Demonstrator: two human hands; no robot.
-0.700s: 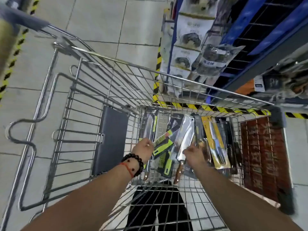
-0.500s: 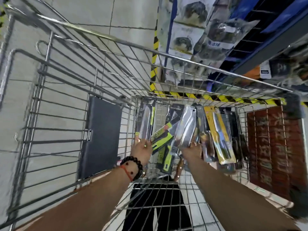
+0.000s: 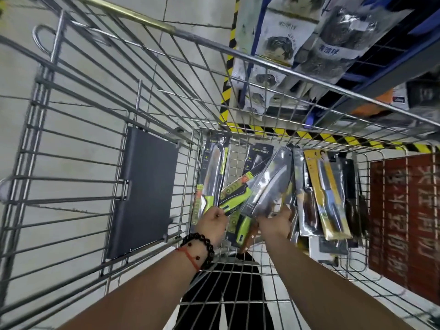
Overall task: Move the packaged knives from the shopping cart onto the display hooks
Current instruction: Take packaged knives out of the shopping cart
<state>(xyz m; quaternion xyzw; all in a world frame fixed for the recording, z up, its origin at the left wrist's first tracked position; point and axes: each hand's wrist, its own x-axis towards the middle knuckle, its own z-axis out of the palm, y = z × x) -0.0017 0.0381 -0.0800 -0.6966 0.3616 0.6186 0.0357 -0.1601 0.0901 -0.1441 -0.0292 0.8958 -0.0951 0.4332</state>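
Moved: both hands reached deeper into the shopping cart point(image 3: 238, 55).
Left hand point(image 3: 210, 225): pinches green-handled knife pack point(image 3: 209, 179), ready for lifting.
Right hand point(image 3: 275, 222): grips cleaver pack point(image 3: 269, 184) by its lower end.

Retail shop aisle. We note: wire shopping cart point(image 3: 166, 96); packaged knives point(image 3: 328, 194) inside it; blue shelving point(image 3: 392, 51) hung with bagged scouring balls point(image 3: 281, 41); yellow-black hazard tape point(image 3: 333, 136) on tiled floor point(image 3: 195, 10).
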